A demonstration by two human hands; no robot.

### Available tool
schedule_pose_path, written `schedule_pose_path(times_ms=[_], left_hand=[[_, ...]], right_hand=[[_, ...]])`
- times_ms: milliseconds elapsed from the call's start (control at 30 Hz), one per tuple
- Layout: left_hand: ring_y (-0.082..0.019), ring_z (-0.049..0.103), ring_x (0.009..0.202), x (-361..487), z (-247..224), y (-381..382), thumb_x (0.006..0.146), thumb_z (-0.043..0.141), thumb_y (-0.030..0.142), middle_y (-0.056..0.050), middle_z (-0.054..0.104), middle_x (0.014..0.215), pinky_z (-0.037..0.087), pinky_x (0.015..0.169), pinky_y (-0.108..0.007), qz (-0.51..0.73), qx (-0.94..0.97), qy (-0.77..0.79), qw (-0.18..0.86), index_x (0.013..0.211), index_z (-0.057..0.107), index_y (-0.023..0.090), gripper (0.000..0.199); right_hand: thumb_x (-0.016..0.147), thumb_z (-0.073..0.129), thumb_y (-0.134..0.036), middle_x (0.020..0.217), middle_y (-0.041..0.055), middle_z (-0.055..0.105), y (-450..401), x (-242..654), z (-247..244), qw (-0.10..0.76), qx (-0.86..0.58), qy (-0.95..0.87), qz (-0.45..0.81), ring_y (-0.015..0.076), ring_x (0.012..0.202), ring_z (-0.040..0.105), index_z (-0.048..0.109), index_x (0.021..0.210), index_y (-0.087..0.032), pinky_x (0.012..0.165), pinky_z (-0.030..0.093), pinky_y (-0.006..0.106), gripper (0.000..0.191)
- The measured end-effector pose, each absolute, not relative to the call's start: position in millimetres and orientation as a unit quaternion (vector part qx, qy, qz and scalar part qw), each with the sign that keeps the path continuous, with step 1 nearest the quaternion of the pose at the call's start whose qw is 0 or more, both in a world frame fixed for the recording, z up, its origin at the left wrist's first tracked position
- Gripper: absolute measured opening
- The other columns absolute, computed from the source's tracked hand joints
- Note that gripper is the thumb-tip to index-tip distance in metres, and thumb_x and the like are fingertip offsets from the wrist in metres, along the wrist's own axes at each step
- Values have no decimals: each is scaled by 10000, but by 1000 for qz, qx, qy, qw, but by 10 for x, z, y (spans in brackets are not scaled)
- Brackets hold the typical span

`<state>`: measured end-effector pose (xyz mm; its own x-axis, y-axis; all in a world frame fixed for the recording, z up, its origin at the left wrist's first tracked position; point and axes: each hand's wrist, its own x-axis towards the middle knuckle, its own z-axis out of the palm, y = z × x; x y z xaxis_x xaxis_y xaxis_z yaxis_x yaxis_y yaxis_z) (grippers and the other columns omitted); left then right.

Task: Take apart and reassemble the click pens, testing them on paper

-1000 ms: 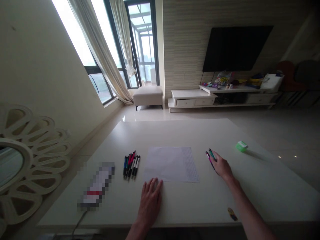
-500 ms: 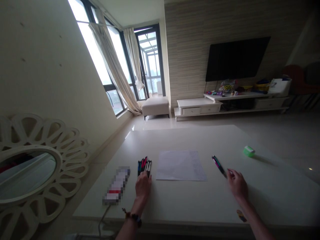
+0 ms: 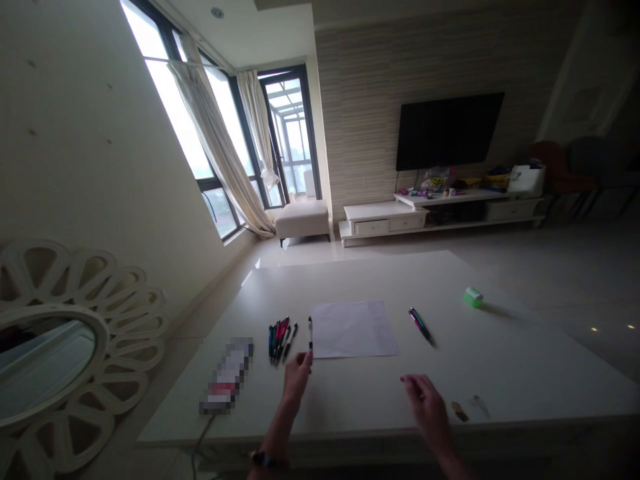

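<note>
A white pen with black ends point(image 3: 311, 331) is pinched in my left hand point(image 3: 297, 373), pointing away along the left edge of the white paper point(image 3: 350, 330). Left of that hand, a cluster of several pens point(image 3: 280, 339), blue, red and white, lies on the table. My right hand point(image 3: 423, 395) hovers near the front of the table, its fingers curled; whether a small thing is between them cannot be made out. Beyond it, dark green and purple pens point(image 3: 421, 326) lie together, touching nothing else.
A pixelated long object point(image 3: 227, 375) with a cable lies on the table point(image 3: 360, 400) at the left. A green-and-white box point(image 3: 473, 297) stands at the right. Two small items, one brown point(image 3: 459, 411), lie near the front edge. A round mirror frame point(image 3: 103, 347) is at far left.
My left hand has drawn a white pen away from the cluster, to the right. My right hand has moved back from the green and purple pens, toward the front edge. The view has shifted slightly.
</note>
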<state>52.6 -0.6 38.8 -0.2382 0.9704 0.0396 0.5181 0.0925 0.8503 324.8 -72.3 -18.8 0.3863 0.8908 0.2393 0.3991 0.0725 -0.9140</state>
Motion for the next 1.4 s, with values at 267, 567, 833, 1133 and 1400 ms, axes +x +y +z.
schedule_pose_path(times_ms=[267, 567, 833, 1133, 1400], left_hand=[[-138, 579, 577, 1232, 113, -611, 617, 594, 644, -52, 624, 670, 427, 520, -233, 400, 498, 494, 590, 795, 597, 132, 542], [-201, 511, 1059, 998, 315, -577, 836, 492, 230, -44, 588, 1081, 297, 975, -426, 318, 770, 553, 15, 1086, 534, 258, 255], [-160, 543, 814, 1070, -37, -261, 862, 437, 173, 1, 592, 836, 351, 737, -299, 209, 807, 552, 5, 862, 548, 210, 117], [-166, 528, 792, 1083, -133, -157, 874, 365, 125, -20, 590, 822, 352, 719, -294, 226, 797, 560, 18, 829, 534, 193, 187], [-157, 521, 757, 1085, -105, -155, 863, 364, 101, -16, 585, 768, 350, 688, -267, 227, 805, 546, 54, 765, 506, 190, 195]], right_hand=[[728, 521, -605, 803, 86, 667, -641, 2350, 152, 495, -520, -527, 455, 217, 727, 610, 683, 857, -156, 606, 482, 286, 495], [693, 610, -496, 497, -8, 579, -545, 2719, 191, 410, -521, -594, 455, 116, 436, 483, 702, 774, -160, 451, 376, 228, 359], [642, 485, -719, 327, -61, 379, -159, 2608, -16, 455, -558, -413, 557, 60, 279, 303, 448, 485, -187, 312, 210, 195, 555], [732, 389, -666, 356, -54, 327, 0, 2395, -215, 511, -579, -416, 481, 84, 331, 301, 299, 474, -236, 353, 278, 218, 510], [709, 521, -604, 489, -78, 400, -91, 2731, -132, 463, -514, -514, 508, 74, 407, 340, 485, 690, -186, 380, 273, 194, 420]])
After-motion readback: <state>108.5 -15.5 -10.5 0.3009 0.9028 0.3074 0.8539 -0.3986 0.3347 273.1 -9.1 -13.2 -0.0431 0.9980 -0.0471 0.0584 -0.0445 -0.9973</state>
